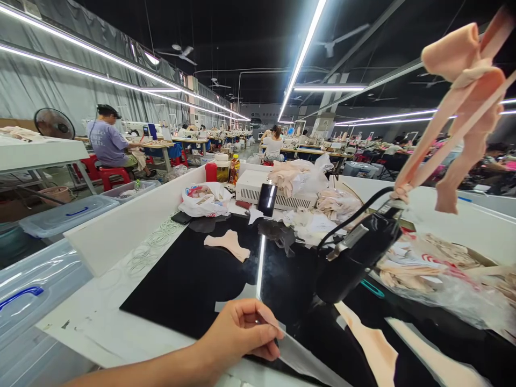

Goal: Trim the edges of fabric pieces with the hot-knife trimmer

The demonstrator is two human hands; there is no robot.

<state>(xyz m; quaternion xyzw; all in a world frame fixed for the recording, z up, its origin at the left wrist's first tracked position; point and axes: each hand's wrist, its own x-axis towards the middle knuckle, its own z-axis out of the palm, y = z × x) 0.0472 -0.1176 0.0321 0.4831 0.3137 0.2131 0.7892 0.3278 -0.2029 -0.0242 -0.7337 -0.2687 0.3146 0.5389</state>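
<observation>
My left hand (245,333) reaches in from the lower left, just above the front of a glossy black board (181,274). Between its thumb and fingers it pinches a translucent, whitish film strip (306,360), which trails down to the right. My right hand is out of view. Beyond the left hand, a pale translucent piece (245,294) lies on the board, partly hidden by it. Farther back is a small peach fabric piece (228,244). On the right are a curved peach fabric piece (373,344) and a peach strip with pale edges (433,352).
A black corded device (355,258) stands tilted at right, peach fabric strips (427,134) tied at its top. Behind the board are a phone (266,199), a white vented box (252,188) and a plastic bag (205,200). Bagged fabric (439,269) lies right. A co-worker (108,140) sits left.
</observation>
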